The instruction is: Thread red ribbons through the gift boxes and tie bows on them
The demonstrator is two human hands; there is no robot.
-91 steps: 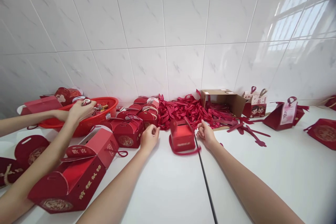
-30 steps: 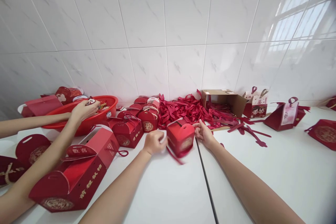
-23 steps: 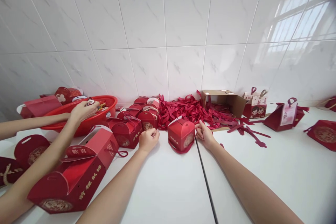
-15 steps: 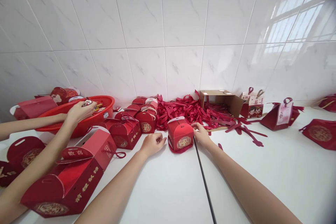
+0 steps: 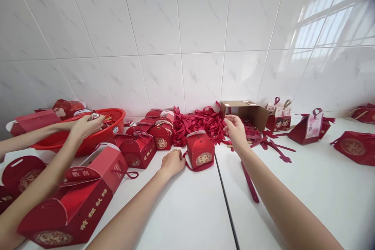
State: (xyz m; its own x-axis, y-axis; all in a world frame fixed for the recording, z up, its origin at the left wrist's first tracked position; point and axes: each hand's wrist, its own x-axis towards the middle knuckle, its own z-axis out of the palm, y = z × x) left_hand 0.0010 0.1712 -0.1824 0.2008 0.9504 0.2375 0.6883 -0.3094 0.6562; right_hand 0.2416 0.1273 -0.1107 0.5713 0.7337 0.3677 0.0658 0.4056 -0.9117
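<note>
A small red gift box [image 5: 200, 150] with a gold medallion stands upright on the white table. Dark red ribbon [image 5: 201, 168] runs round the foot of its front and up along its left side. My left hand [image 5: 173, 162] rests on the table just left of the box, its fingers closed on the ribbon. Raised behind and to the right of the box is my right hand [image 5: 236, 131], in front of the ribbon heap. Its fingers are curled together; anything between them is hard to make out against the red behind.
Loose dark red ribbons [image 5: 199, 125] pile up by an open cardboard box [image 5: 260, 117]. Red gift boxes [image 5: 137, 146] line the left, with a larger one [image 5: 70, 203] nearer. Another person's hand [image 5: 84, 127] holds small packets over a red basin [image 5: 117, 117]. A dark strap [image 5: 250, 183] lies right.
My right hand has lifted from the gift box's right side, moving up and right. My left hand has shifted slightly right. A dark strap under my right arm now shows more fully.
</note>
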